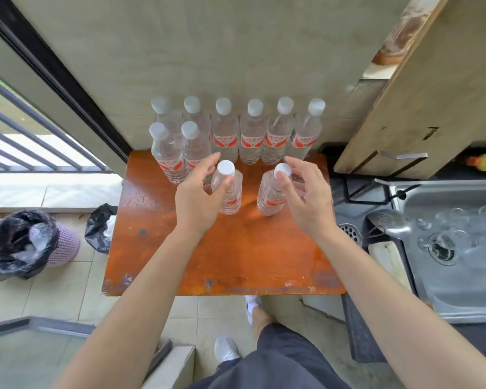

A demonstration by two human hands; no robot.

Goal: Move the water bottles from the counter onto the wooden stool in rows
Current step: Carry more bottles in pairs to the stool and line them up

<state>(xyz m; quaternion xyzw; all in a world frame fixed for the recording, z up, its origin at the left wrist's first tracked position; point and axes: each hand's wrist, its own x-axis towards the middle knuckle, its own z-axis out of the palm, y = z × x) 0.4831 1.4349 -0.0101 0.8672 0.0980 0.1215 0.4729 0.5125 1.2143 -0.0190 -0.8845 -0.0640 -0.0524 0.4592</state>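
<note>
Several clear water bottles with white caps and red labels stand on the orange wooden stool (236, 256). A full row (253, 136) lines the back edge by the wall. Two more (166, 161) stand in front of it at the left. A bottle (227, 192) stands upright beside those, and my left hand (197, 192) is at it, thumb touching just under the cap, fingers spread. Another bottle (271, 195) stands to its right. My right hand (306, 197) has its thumb against that cap, fingers loosely extended past it.
A steel sink (460, 290) with glasses and a ladle (387, 220) lies right of the stool. An open cabinet door (421, 94) hangs above it. A bin with a black bag (26, 242) and a loose black bag (98, 226) sit on the floor at the left.
</note>
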